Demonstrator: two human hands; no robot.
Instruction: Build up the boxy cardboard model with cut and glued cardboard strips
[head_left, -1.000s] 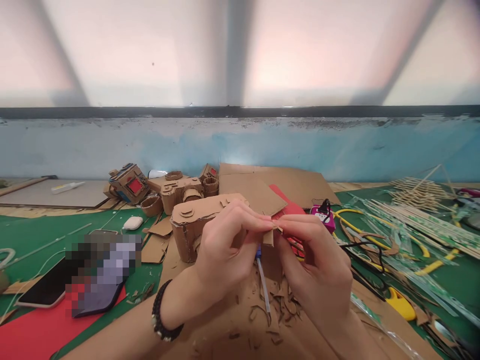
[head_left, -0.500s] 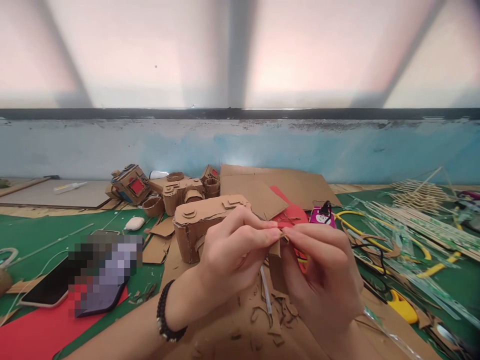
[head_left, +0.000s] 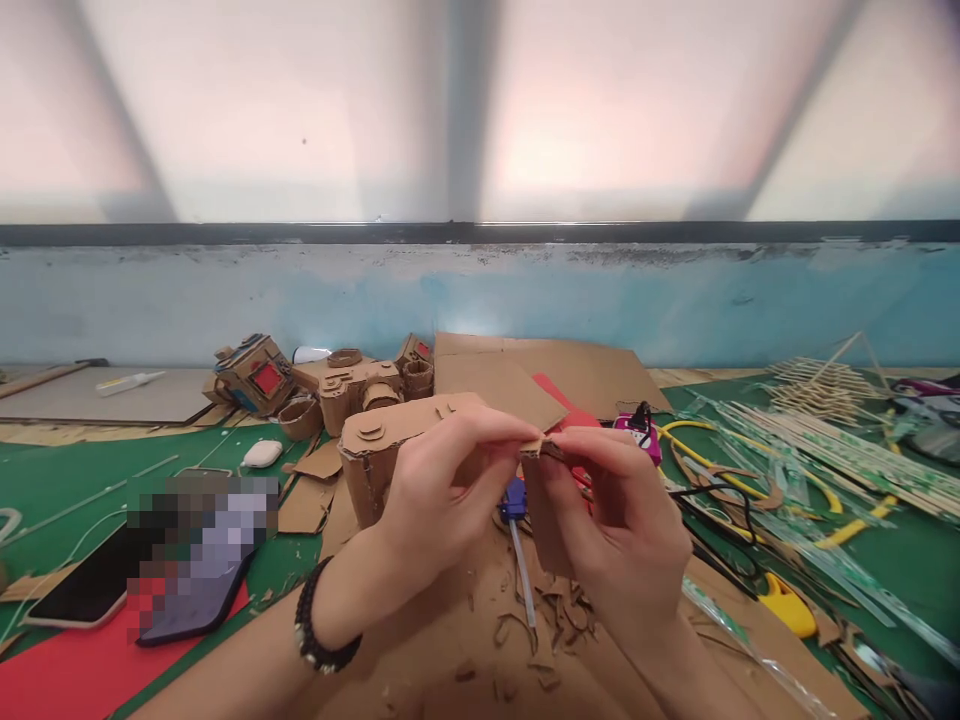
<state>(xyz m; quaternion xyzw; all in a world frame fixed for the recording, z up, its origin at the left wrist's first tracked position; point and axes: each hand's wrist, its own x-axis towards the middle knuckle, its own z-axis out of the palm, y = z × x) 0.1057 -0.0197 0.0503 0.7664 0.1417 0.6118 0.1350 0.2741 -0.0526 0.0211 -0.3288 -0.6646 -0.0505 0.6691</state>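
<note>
Both hands meet over a cardboard sheet (head_left: 420,660) strewn with cardboard scraps (head_left: 566,620). Between them is a narrow cardboard strip (head_left: 549,525), its lower end hanging down. My left hand (head_left: 442,490), with a black bead bracelet at the wrist, pinches the strip's top edge. My right hand (head_left: 626,510) is closed round the strip just beside the left fingertips. Behind my left hand stands a cardboard camera body (head_left: 371,465), partly covered. A blue glue gun (head_left: 514,497) with a clear glue stick lies behind and between the hands.
Finished cardboard cameras (head_left: 356,390) stand at the back left. Two phones (head_left: 90,570) and a white earbud case (head_left: 262,454) lie on the left. On the right are a yellow-handled tool (head_left: 787,605), yellow cord (head_left: 832,495), wooden sticks (head_left: 817,430) and plastic wrappers.
My hands have shifted slightly left and the fingers have moved along the strip's top. The blue glue gun behind them has come into sight. The whole view has shifted a little.
</note>
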